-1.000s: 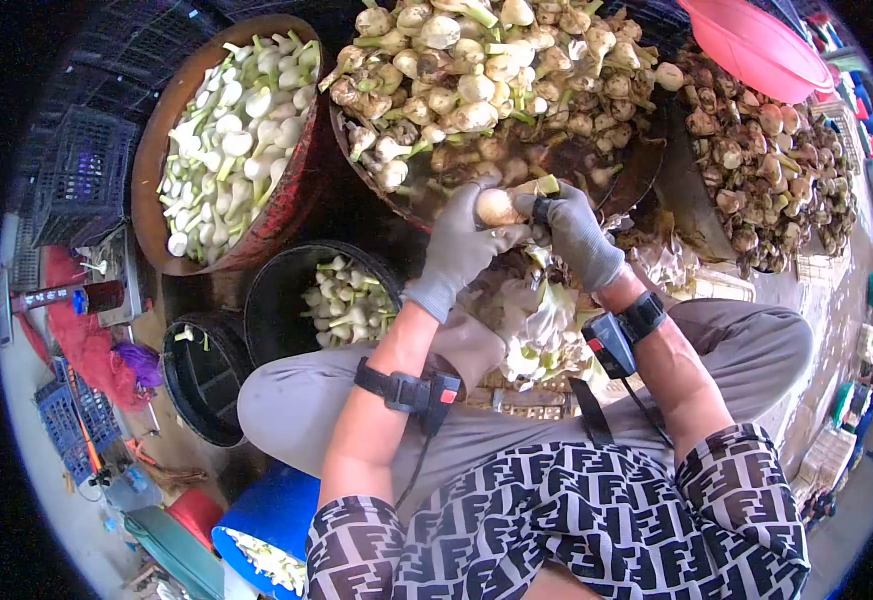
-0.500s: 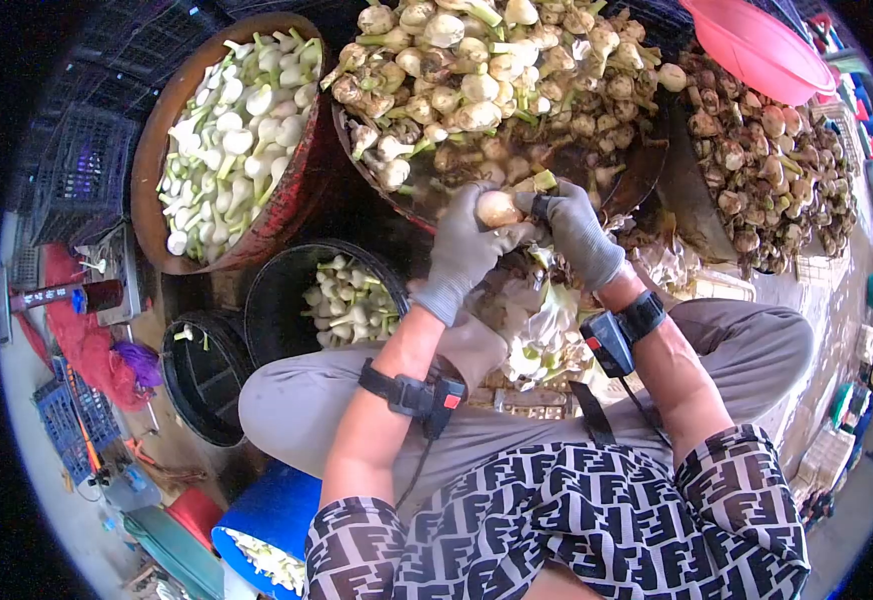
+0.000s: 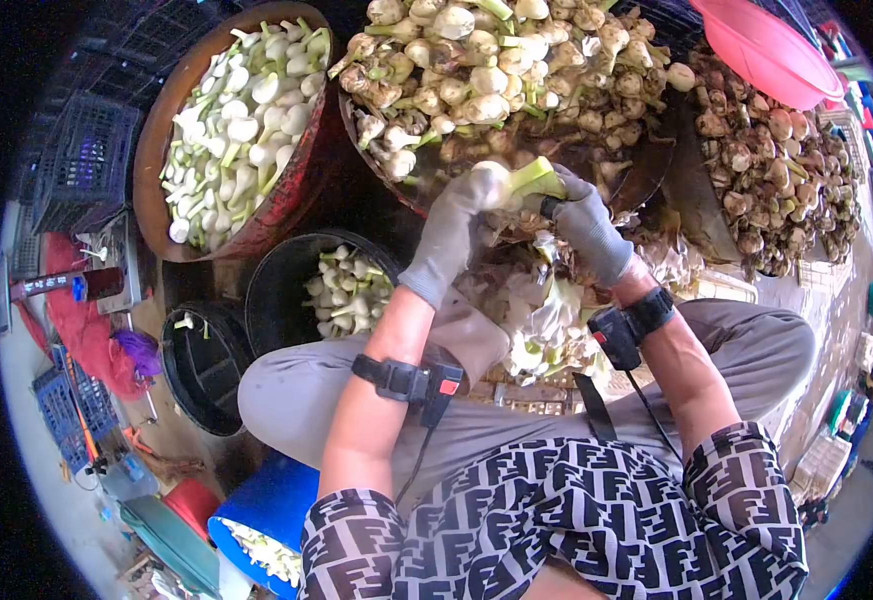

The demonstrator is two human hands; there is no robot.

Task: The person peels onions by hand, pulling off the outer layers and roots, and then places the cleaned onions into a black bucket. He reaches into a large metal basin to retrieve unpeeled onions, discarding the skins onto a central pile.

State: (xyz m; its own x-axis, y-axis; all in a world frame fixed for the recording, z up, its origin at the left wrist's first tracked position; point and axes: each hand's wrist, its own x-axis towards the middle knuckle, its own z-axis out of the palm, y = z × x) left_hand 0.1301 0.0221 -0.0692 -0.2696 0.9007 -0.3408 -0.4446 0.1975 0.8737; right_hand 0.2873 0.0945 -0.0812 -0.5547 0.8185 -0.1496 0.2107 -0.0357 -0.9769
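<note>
Floor space around you is crowded: a rusty tub (image 3: 157,165) of white bulbs at far left, a black bucket (image 3: 275,290) nearer, brown bulbs (image 3: 772,175) beside a pink basin (image 3: 769,55) at far right. Heaped bulbs (image 3: 487,80) stand just beyond your hands. Your left hand (image 3: 452,235) closes around a pale bulb (image 3: 495,180) above loose husks (image 3: 549,310); your right hand (image 3: 587,225), at its green stem (image 3: 535,177), grips a small dark object (image 3: 549,207). Your shirt (image 3: 557,500) repeats the letter F.
</note>
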